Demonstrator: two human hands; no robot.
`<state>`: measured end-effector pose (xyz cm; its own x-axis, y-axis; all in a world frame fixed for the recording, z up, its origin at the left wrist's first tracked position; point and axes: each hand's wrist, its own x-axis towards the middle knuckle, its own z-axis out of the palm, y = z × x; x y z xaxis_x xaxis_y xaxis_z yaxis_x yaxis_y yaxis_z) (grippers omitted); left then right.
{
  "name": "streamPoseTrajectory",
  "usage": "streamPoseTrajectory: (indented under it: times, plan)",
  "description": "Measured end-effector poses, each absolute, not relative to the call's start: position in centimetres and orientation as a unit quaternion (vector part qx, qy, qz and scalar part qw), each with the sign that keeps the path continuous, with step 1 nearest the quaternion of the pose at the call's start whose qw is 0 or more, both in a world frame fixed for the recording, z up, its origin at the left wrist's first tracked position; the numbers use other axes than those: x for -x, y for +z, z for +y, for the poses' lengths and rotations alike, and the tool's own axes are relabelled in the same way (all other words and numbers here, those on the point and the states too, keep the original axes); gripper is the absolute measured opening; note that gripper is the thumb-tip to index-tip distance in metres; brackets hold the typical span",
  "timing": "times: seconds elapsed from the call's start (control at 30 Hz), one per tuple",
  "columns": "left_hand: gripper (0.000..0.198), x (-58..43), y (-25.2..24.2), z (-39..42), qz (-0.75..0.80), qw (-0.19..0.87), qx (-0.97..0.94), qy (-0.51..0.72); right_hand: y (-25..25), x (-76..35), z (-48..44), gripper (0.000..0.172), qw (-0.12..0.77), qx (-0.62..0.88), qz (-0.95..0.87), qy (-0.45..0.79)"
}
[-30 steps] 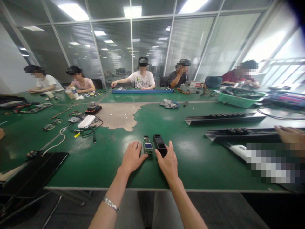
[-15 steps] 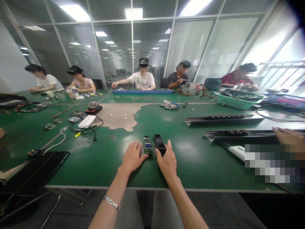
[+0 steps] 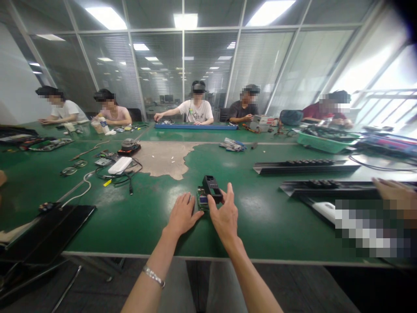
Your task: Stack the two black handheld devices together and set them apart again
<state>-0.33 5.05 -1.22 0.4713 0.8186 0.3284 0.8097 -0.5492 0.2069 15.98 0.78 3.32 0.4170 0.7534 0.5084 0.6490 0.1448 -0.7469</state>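
Observation:
A small green circuit board (image 3: 202,205) with a little screen lies on the table in front of me. My left hand (image 3: 182,214) rests flat at its left side, fingers stretched out and thumb at its near end. Between the thumb and fingers of my right hand (image 3: 225,215) is a black plastic casing (image 3: 211,186) with window cut-outs. The casing is tilted and overlaps the board's right part, hiding some of it. Whether the two touch, I cannot tell.
Black metal channels (image 3: 306,167) and another person's hand (image 3: 395,191) are at right. A white box (image 3: 120,165) with cables and a black panel (image 3: 48,234) lie left. Beyond are gloves (image 3: 232,144), a green basket (image 3: 329,142) and several seated people.
My right hand has lifted the black casing and brought it left, over the circuit board's right part. My left hand has stayed beside the board.

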Motion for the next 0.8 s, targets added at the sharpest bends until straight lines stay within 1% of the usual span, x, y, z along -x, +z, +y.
streamPoseTrajectory:
  times: [0.13, 0.27, 0.57, 0.8]
  plan:
    - [0.058, 0.4, -0.9, 5.0, 0.474, 0.014, -0.859, 0.194, 3.2, -14.1, 0.9, 0.085, 0.518, 0.651, -0.550, 0.074]
    - [0.054, 0.5, -0.8, 4.9, 0.470, 0.017, -0.860, 0.196, 2.8, -13.4, 1.1, 0.083, 0.498, 0.661, -0.558, 0.057]
    - [0.053, 0.6, -1.0, 5.0, 0.473, 0.027, -0.859, 0.193, 3.4, -12.8, 0.9, 0.083, 0.434, 0.698, -0.569, 0.035]
    - [0.058, 0.6, -1.3, 5.3, 0.475, 0.029, -0.859, 0.188, 2.3, -12.7, 0.6, 0.080, 0.432, 0.690, -0.579, 0.024]
